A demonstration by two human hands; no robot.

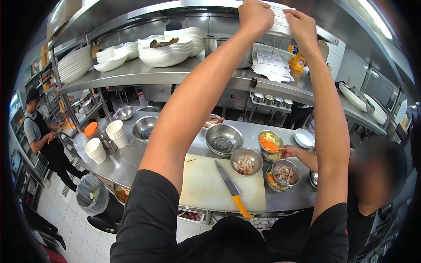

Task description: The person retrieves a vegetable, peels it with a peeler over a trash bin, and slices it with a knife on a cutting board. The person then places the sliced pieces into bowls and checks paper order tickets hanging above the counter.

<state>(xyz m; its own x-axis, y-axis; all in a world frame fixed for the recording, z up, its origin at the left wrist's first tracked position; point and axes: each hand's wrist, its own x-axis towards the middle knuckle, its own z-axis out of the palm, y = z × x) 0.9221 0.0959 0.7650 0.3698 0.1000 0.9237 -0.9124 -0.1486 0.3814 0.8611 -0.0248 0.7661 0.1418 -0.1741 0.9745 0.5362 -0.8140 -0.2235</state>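
Both my arms are raised to the upper steel shelf. My left hand [255, 16] has its fingers closed at the left edge of a white paper slip [280, 19]. The slip's right side is pinched by my right hand [301, 27]. Below my arms, a knife [228, 179] with a yellow handle lies on a white cutting board [197, 179]. Right of the knife, a metal bowl [246, 161] holds pieces of meat, and an empty-looking metal bowl [224, 139] stands behind it.
A co-worker's hand [289, 151] touches a bowl of shredded vegetables [270, 141] at the right. White bowls [164, 53] and papers [272, 65] sit on the middle shelf. Another person [39, 127] stands far left. Paper cups [95, 150] are at the table's left.
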